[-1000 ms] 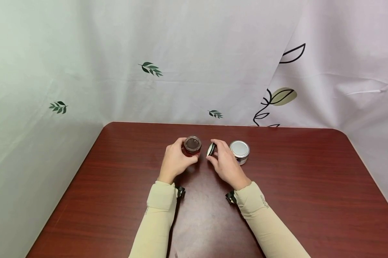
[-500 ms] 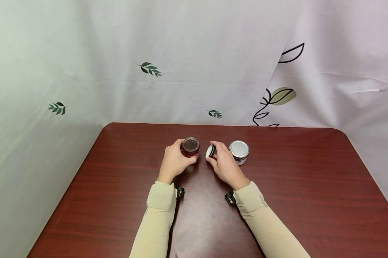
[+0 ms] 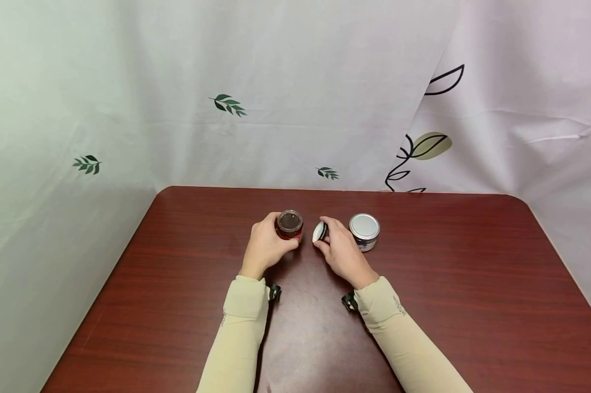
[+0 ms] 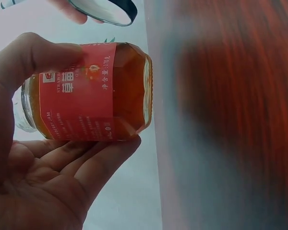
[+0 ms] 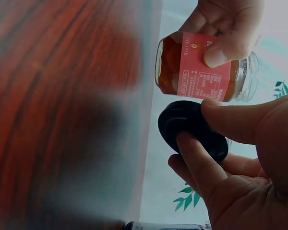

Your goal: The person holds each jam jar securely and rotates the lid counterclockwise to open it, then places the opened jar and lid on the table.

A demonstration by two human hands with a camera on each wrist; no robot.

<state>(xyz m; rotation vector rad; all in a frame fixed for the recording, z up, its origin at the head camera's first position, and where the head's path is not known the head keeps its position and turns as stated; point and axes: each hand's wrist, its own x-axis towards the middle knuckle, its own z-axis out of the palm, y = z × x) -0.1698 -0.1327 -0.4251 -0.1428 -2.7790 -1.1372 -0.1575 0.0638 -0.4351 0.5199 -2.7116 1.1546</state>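
My left hand (image 3: 264, 248) grips a glass jar of strawberry jam (image 3: 290, 222) around its sides, thumb on the near side. The jar is upright and lidless, its glass mouth facing up. In the left wrist view a red label (image 4: 77, 96) wraps the jar. To its right, my right hand (image 3: 346, 254) pinches a black lid (image 5: 189, 127) by its edge, tilted on its side. The lid's white inside (image 3: 317, 232) faces the jar, with a small gap between them. Both jar and lid are held close over the table.
A short round container with a silver lid (image 3: 365, 226) stands just right of my right hand. The dark red wooden table (image 3: 447, 284) reaches back to a pale cloth (image 3: 275, 147) printed with leaves, which also hangs at both sides.
The lid has turned so more of its white inside faces up and left. Both hands have shifted very slightly left and toward me with the jar and lid.
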